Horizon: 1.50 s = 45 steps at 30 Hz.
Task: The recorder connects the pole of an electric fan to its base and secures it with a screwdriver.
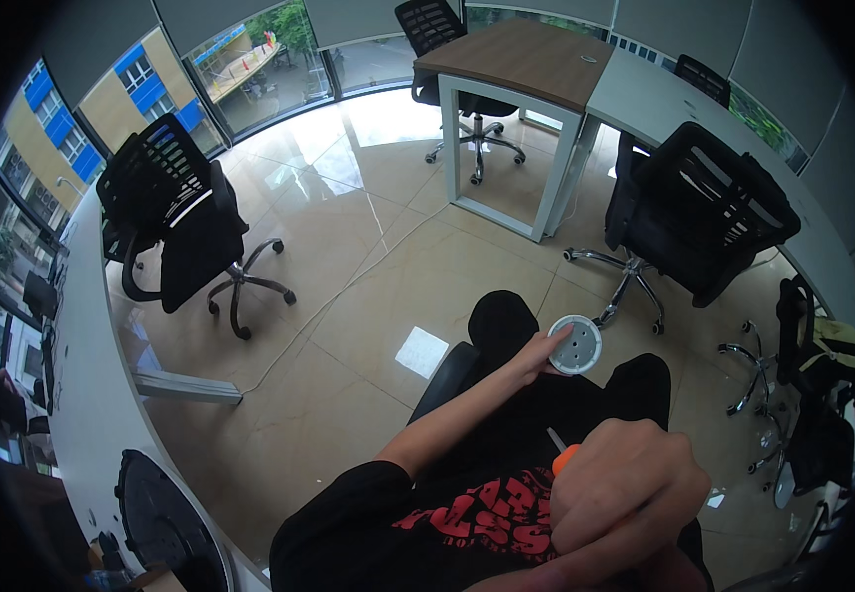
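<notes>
Over my lap, my left hand [538, 355] grips a round pale grey part [576, 345] by its left edge. The part has a white rim and several small dark holes in its face. Closer in, my right hand [625, 483] is wrapped round the orange handle of a screwdriver [567, 458]. Its short metal shaft sticks out up and to the left, apart from the round part. Most of the handle is hidden inside my fist.
A white square sheet [422, 352] lies on the tiled floor beside my seat. On the white desk [102, 405] at left sits a round black piece [166, 528]. Black office chairs [176, 212] stand around, and a cable [324, 304] crosses the floor. A brown-topped table [516, 59] stands ahead.
</notes>
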Each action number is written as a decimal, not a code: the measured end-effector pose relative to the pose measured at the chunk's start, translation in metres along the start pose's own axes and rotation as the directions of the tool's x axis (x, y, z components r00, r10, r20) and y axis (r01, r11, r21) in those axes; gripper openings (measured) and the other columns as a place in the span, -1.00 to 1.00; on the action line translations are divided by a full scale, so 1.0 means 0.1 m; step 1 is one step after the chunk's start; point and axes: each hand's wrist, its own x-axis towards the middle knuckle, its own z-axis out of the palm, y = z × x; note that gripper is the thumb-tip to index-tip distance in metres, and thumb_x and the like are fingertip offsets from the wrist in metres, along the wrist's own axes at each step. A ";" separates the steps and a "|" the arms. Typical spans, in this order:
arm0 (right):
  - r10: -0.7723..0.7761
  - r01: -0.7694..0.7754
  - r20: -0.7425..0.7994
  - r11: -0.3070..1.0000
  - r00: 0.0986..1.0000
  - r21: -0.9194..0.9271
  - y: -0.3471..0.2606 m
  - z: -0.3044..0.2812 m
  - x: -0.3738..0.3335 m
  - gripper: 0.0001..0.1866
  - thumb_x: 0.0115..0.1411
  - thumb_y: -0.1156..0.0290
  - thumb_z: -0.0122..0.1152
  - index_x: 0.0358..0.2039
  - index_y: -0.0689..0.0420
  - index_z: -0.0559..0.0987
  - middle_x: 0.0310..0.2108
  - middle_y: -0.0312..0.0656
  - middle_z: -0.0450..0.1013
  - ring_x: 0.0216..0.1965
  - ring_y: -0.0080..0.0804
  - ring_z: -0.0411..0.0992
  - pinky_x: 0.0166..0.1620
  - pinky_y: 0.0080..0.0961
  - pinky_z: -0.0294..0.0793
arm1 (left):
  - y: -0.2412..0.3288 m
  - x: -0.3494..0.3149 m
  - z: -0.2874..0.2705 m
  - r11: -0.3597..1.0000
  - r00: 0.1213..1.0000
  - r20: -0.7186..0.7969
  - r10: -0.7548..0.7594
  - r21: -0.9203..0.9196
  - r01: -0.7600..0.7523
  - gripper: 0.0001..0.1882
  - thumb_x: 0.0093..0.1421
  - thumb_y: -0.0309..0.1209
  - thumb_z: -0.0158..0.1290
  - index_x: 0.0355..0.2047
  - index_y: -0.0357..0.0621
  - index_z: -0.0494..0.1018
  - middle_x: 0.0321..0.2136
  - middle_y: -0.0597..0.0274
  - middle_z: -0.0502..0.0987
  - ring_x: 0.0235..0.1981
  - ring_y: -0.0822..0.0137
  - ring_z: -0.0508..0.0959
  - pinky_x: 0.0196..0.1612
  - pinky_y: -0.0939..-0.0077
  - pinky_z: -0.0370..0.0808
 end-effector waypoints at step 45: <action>0.432 -0.653 -0.570 0.710 0.699 -0.264 1.48 -1.19 -1.67 -0.67 0.13 0.70 0.05 -0.09 0.13 0.37 -0.26 -0.28 0.38 -0.18 -0.56 0.39 -0.08 -0.56 0.45 | 0.02 -0.70 -0.34 0.986 0.952 -0.289 0.101 -0.102 -0.135 -0.42 0.46 0.04 -0.11 0.29 -0.09 0.29 0.10 0.14 0.54 0.08 0.19 0.60 0.02 0.00 0.64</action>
